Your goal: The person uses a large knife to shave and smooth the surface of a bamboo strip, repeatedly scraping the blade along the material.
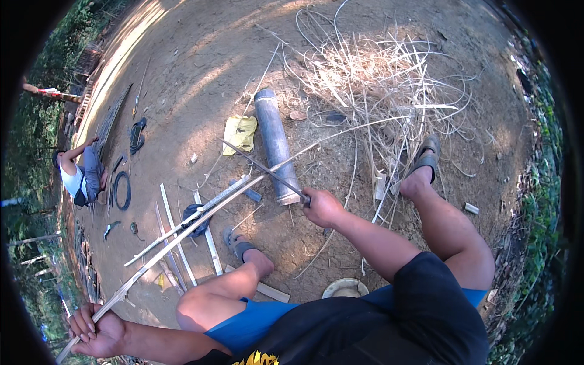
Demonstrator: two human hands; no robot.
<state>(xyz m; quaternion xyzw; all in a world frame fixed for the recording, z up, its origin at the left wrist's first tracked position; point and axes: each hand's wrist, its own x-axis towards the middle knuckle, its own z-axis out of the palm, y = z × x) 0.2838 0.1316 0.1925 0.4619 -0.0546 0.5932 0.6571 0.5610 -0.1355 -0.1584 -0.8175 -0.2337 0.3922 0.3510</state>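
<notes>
My left hand (100,331) is closed around a long pale split strip, like bamboo or cane (201,217), low on the left. From there the strip slants up and to the right over a thick grey cylinder (273,135) lying on the ground. In my right hand (324,208) is the handle of a knife with a long, narrow dark blade (255,161). The blade points up and left and crosses the strip above the cylinder. Whether the edge touches the strip, I cannot tell.
A tangled heap of pale shavings (371,76) lies ahead, right of the cylinder. Beside the cylinder is a yellow crumpled sheet (240,134). More strips (208,240) lie near my left foot. A coiled black hose (121,191) and a seated person (85,173) are farther left.
</notes>
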